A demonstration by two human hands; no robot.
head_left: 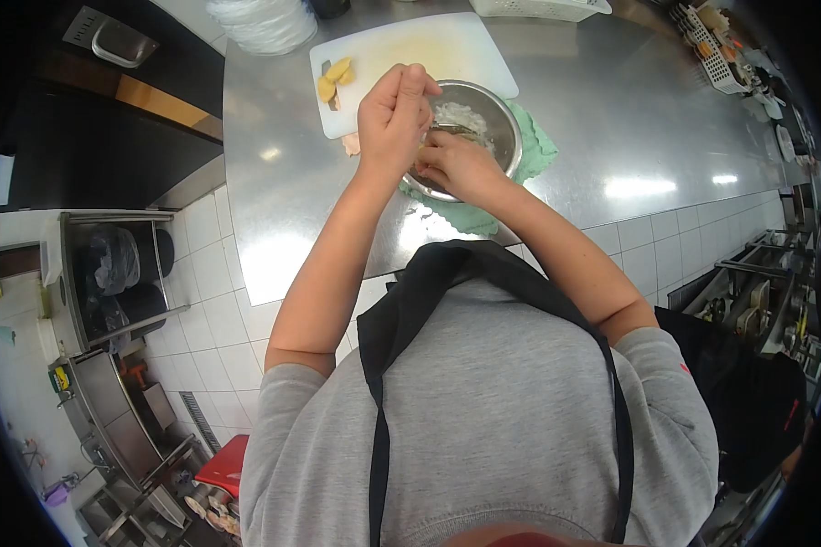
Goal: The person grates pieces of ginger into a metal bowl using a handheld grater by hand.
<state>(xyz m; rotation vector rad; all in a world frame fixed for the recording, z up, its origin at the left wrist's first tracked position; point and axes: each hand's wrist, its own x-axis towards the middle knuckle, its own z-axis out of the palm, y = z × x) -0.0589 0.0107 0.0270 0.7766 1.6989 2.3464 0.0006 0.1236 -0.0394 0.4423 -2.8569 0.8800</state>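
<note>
My left hand (395,118) is closed with the thumb on top, over the left rim of a metal bowl (511,137). What its fingers hold, if anything, is hidden. Just below it, my right hand (462,166) reaches into the bowl with its fingers bent and pressed together, close to the left hand. Their contents cannot be made out. White shredded or chopped food (461,116) lies in the bowl, with a thin dark metal item (456,129) against it. A green cloth (536,146) lies under the bowl.
Behind the bowl is a white cutting board (410,46), with yellow pieces like peeled ginger (337,75) at its left. Stacked clear plastic lids or containers (265,23) and a white basket (538,7) stand at the back of the steel counter (602,109). A person in black (748,410) is at right.
</note>
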